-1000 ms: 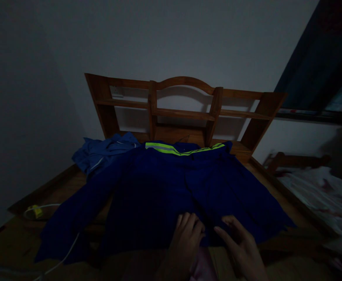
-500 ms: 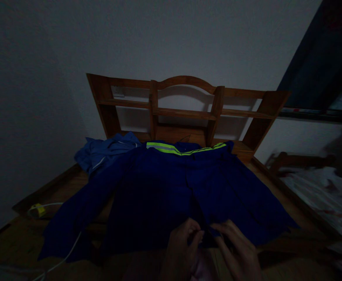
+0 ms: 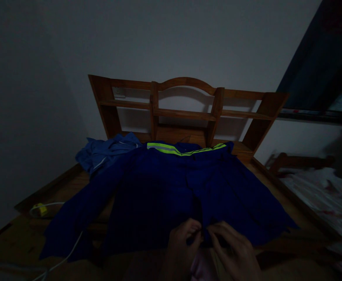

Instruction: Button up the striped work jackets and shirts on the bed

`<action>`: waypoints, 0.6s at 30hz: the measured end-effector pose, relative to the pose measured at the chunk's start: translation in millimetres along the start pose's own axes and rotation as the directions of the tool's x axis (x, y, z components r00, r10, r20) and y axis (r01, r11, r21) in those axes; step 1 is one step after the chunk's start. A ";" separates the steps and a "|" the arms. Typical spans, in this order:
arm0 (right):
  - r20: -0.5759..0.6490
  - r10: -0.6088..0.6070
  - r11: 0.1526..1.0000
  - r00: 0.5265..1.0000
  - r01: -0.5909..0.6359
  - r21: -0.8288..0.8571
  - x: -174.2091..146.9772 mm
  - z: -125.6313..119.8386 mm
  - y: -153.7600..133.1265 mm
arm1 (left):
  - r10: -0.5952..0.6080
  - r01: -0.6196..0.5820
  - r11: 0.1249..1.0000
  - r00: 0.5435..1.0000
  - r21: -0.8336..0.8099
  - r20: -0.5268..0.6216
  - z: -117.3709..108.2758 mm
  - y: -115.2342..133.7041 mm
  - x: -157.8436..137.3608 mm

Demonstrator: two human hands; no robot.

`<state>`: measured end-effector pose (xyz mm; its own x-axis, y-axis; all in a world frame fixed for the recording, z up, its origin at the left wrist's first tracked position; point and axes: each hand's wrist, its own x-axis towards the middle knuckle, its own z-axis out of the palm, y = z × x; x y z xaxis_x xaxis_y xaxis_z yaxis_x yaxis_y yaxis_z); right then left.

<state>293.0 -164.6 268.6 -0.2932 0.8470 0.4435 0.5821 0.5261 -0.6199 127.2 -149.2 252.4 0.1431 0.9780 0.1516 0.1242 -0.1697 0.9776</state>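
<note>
While a wooden surface with a shelf behind carries it, a dark blue jacket lies spread out, one sleeve touching a crumpled lighter blue garment. At the jacket's near edge, the left hand and right hand pinch it between narrowed fingers. A white cable hangs by the sleeve.

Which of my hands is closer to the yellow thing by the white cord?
Left. Your left hand is at the near edge of the dark blue garment, well to the right of the yellow thing; your right hand is even farther right.
</note>
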 end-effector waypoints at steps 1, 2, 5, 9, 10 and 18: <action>-0.001 0.007 1.000 1.000 -0.007 0.016 1.2 0.6 0.7 | 0.001 -0.001 1.000 1.000 -0.007 0.005 -0.1 -0.2 -0.4; 0.003 0.016 1.000 1.000 -0.016 0.026 2.3 1.1 1.5 | 0.002 -0.002 1.000 1.000 -0.012 0.011 -0.2 -0.6 -0.8; 0.017 0.042 0.999 0.999 -0.043 0.033 5.5 2.7 3.9 | -0.006 0.006 1.000 1.000 -0.020 0.027 -0.6 -1.7 -1.7; 0.030 0.053 0.999 0.998 -0.054 0.002 8.6 5.9 7.9 | -0.032 0.033 0.998 0.999 -0.058 0.015 -1.9 -0.5 -2.7; 0.044 0.059 0.998 0.997 -0.058 -0.006 8.9 6.9 8.8 | -0.046 0.046 0.996 0.999 -0.077 0.010 -2.4 0.4 -2.9; 0.146 0.029 0.998 0.989 -0.019 -0.067 -0.1 16.4 17.5 | -0.218 0.214 0.952 0.976 -0.217 0.004 -4.5 4.8 0.5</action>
<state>290.7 -154.2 247.1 -0.3836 0.8639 0.3264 0.6368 0.5034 -0.5840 123.5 -149.0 257.8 0.1161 0.9910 -0.0658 -0.0642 0.0736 0.9952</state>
